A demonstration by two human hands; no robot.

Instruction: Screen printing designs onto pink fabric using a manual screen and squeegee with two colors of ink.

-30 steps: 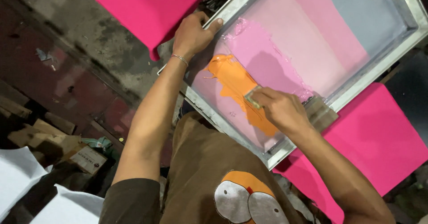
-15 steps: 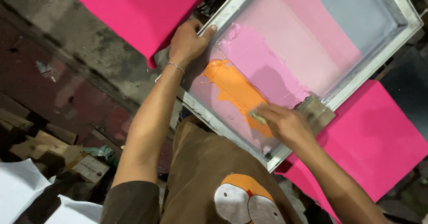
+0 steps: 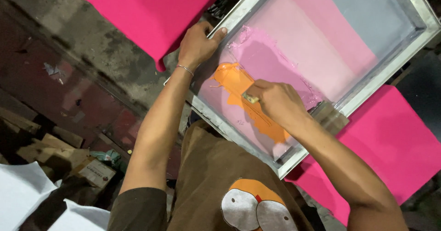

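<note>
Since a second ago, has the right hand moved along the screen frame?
Yes. The right hand with the squeegee has slid along the orange ink toward the left hand gripping the screen frame corner.

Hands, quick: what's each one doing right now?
Left hand: closed, gripping the screen frame edge.
Right hand: closed on a squeegee, over orange ink.

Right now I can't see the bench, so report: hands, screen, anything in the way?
Left hand grips the frame edge. Right hand holds the squeegee in orange ink on the screen. Nothing in the way.
</note>
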